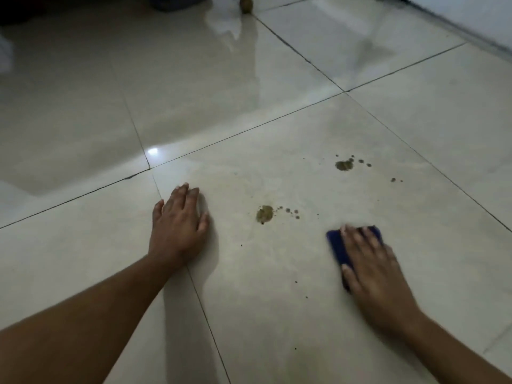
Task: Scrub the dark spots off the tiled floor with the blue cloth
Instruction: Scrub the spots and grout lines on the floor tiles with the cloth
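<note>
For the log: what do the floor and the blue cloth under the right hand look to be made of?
Tiled floor: looks like glazed ceramic or porcelain, cream with a glossy finish; it mirrors light and has thin dark grout lines. Blue cloth: seems a soft, matte, dark blue fabric, perhaps microfibre; it lies flattened under the right hand, blurred, so the weave cannot be told.
</note>
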